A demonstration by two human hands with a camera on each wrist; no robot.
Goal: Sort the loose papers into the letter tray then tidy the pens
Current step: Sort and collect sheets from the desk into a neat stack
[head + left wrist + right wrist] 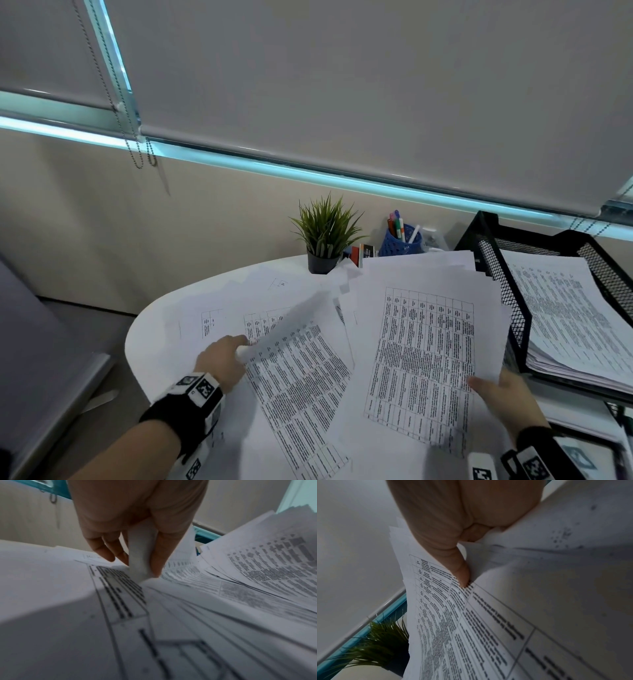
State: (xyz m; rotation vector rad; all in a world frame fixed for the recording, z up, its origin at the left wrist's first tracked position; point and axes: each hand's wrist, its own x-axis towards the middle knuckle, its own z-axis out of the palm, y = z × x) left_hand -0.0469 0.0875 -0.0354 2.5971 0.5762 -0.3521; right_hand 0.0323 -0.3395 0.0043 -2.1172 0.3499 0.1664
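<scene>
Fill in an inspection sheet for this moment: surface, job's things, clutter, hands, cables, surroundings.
Surface: white round table, mostly under sheets.
Job's things: loose papers spread out; letter tray at right, already holding a pile; pens upright in a blue pot.
Clutter: potted plant, small boxes.
Hands: left hand pinches a sheet's edge; right hand grips a stack.
Cables: nothing seen.
Surroundings: window blinds with bead chains.

A small potted plant (324,236) with spiky green leaves stands in a dark pot at the far edge of a rounded white tabletop (150,339), just left of a few small cards or boxes (362,254) propped beside it. Behind them, grey roller blinds (342,85) hang low over a window, bead chains (137,150) dangling at the far left above a beige wall (102,222).
</scene>
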